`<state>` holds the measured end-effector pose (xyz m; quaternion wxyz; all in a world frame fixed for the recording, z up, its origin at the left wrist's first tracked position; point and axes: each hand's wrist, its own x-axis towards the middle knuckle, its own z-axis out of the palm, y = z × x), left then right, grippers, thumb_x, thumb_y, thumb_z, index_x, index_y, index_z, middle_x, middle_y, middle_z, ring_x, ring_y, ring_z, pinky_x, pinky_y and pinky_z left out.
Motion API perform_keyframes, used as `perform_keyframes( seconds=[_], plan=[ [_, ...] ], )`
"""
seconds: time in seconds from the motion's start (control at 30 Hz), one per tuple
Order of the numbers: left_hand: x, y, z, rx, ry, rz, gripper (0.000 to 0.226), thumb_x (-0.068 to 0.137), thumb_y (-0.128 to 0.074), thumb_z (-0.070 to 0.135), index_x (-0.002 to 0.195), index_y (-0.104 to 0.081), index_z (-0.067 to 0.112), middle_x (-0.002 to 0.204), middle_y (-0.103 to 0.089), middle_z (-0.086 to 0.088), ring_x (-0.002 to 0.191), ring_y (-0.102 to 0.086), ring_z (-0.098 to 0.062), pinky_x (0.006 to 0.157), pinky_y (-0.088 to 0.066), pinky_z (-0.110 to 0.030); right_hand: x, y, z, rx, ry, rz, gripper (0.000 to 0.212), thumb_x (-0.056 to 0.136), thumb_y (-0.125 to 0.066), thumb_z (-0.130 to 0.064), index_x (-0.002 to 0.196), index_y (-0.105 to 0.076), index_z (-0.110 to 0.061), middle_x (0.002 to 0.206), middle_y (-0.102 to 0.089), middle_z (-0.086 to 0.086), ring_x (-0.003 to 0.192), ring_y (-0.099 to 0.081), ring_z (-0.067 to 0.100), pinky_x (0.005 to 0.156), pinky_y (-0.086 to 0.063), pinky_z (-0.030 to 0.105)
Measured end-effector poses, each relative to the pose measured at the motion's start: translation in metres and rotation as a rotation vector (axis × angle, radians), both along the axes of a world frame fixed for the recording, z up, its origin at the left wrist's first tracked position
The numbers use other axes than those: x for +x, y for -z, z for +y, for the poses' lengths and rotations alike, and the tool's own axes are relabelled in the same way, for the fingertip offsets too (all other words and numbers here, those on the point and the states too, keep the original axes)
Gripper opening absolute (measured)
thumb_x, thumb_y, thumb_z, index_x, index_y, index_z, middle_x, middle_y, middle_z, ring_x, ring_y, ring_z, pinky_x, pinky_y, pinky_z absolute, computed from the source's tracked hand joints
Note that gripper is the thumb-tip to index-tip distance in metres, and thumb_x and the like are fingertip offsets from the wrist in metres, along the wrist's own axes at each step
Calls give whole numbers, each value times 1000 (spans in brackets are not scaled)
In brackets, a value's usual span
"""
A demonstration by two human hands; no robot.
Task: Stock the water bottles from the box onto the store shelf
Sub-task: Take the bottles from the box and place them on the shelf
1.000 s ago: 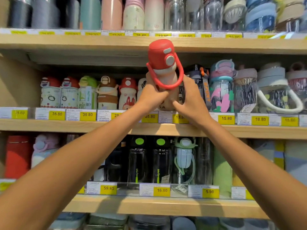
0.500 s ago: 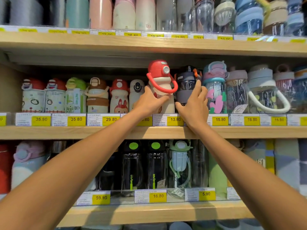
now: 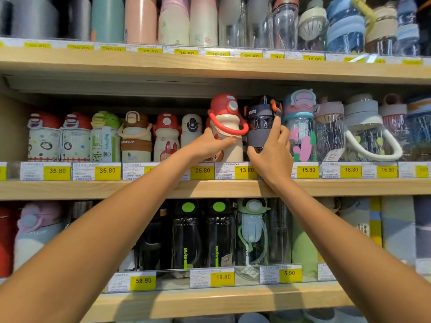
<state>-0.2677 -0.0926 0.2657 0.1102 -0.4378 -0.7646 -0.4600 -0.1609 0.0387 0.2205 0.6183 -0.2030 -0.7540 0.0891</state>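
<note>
A cream water bottle with a red lid and red loop handle (image 3: 227, 129) stands upright on the middle shelf (image 3: 210, 188), between a small white bottle (image 3: 191, 131) and a dark grey bottle (image 3: 260, 127). My left hand (image 3: 210, 143) grips the red-lidded bottle's left side, thumb across its front. My right hand (image 3: 271, 150) rests on the dark grey bottle beside it, fingers spread on its right side and thumb at its lower left. The box is out of view.
The middle shelf is packed with children's bottles left and clear bottles (image 3: 300, 134) right. The upper shelf board (image 3: 210, 66) sits just above the lids. Price-tag strips (image 3: 246, 170) line the edges. The lower shelf holds black bottles (image 3: 219, 234).
The red-lidded bottle came down from in front of the upper shelf and went into the gap on the middle shelf. My right hand moved off it onto the dark grey bottle.
</note>
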Motion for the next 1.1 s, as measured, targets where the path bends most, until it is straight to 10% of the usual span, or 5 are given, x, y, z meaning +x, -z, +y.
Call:
perform_keyframes(
  seconds=[0.27, 0.43, 0.6, 0.8, 1.1],
  plan=[
    [43, 19, -12, 108, -162, 61, 83, 82, -61, 49, 143, -25, 6, 145, -41, -11, 131, -43, -27, 107, -38, -42, 3, 2, 0, -6, -33, 1, 89, 85, -62, -38, 152, -9, -14, 151, -24, 13, 136, -32, 33, 97, -44, 49],
    [66, 45, -15, 540, -70, 168, 44, 91, -55, 17, 132, -40, 14, 137, -42, -4, 115, -45, -10, 90, -36, -16, 19, 13, -3, 74, -17, 128, 65, 87, -58, -29, 143, -32, -8, 144, -37, 13, 135, -33, 29, 106, -37, 42],
    [103, 85, 14, 623, 177, 64, 30, 92, -54, 12, 122, -49, 16, 120, -53, 3, 104, -52, -5, 74, -40, -1, 57, 40, 7, 183, -51, 215, 31, 87, -53, -20, 115, -54, -7, 113, -56, 8, 107, -53, 26, 80, -46, 39],
    [171, 153, 81, 554, 369, -112, 23, 90, -55, 5, 112, -54, 13, 111, -57, 2, 92, -54, -6, 83, -44, -13, 145, 109, 55, 119, -155, 262, 20, 84, -48, -13, 95, -63, -8, 87, -67, 4, 71, -60, 19, 64, -49, 38],
    [331, 313, 254, 80, 553, -566, 17, 93, -54, 8, 110, -57, 5, 93, -59, -5, 84, -56, -16, 72, -46, -23, 331, 272, 192, -383, -38, 70, 23, 78, -45, -20, 88, -63, -9, 75, -66, 7, 70, -60, 24, 68, -48, 39]
  ],
)
